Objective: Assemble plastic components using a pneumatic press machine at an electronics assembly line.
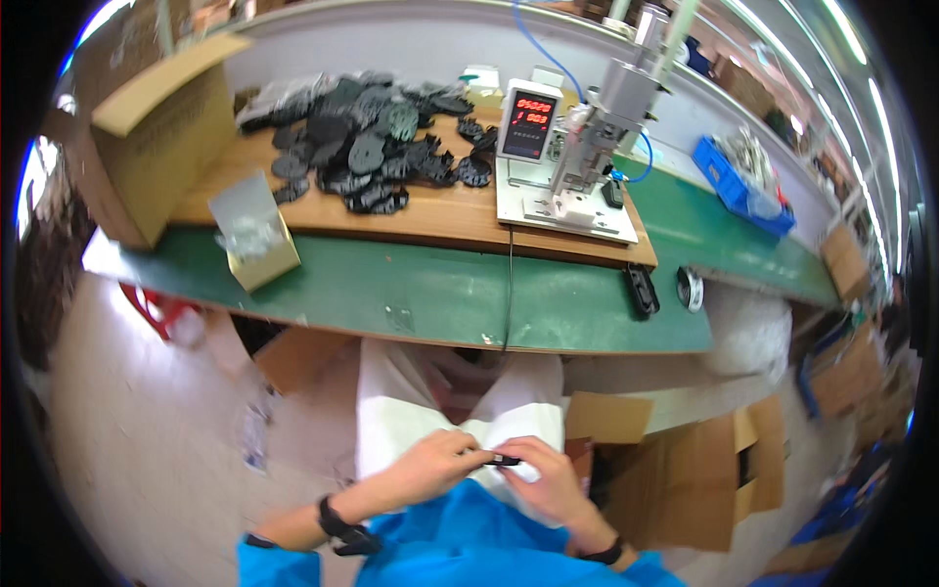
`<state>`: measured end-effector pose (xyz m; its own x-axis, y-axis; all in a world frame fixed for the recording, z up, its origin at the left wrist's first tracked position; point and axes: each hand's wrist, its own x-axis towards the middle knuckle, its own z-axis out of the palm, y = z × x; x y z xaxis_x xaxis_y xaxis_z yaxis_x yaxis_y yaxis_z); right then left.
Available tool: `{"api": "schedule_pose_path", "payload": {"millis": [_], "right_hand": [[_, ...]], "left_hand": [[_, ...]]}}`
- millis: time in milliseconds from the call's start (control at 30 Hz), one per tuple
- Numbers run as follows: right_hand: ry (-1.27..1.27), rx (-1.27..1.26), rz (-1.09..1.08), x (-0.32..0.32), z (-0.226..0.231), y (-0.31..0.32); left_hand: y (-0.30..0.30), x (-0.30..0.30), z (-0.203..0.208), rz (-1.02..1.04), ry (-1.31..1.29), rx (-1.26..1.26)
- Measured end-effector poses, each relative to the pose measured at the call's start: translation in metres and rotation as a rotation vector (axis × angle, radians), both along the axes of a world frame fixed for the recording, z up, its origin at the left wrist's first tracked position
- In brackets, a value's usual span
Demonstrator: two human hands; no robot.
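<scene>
Above my lap, my left hand point(442, 458) and my right hand point(547, 479) meet fingertip to fingertip. Pinched between them is a small black piece point(504, 460), mostly covered by the fingers, so its kind is unclear. Both hands are closed on it, well below the front edge of the green table point(440, 284). On the wooden board beyond lies a heap of black and dark grey moulded plastic parts point(362, 137). To its right stands a bench press machine point(592, 147) on a white base, beside a counter box with a red display point(528, 119).
An open small carton point(262, 256) with clear plastic bits and a tall cardboard box point(161, 147) stand at the left. A black part point(642, 292) and a round ring-shaped part point(691, 290) lie near the table's right front. A blue bin point(734, 186) sits far right; open cartons point(685, 479) are on the floor.
</scene>
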<state>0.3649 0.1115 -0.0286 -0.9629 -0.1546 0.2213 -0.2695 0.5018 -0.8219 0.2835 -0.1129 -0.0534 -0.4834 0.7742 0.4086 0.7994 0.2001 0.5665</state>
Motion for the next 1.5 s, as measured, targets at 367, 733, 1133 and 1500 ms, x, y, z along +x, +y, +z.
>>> {"api": "schedule_pose_path", "payload": {"millis": [367, 733, 1133, 1500], "right_hand": [[-0.011, 0.173, -0.098, 0.065, 0.041, 0.042], [-0.356, 0.376, -0.717, 0.243, 0.068, 0.136], [-0.754, 0.465, -0.349, 0.234, -0.068, 0.116], [-1.370, -0.881, -0.747, 0.330, -0.179, 0.094]], "left_hand": [[-0.034, 0.017, 0.051, 0.177, -0.107, -0.025], [-0.197, 0.112, 0.006, 0.660, -0.239, -0.268], [-0.297, 0.187, -0.166, 0.612, -0.947, -1.179], [-0.344, 0.396, -0.101, 0.558, -1.784, -0.767]]}}
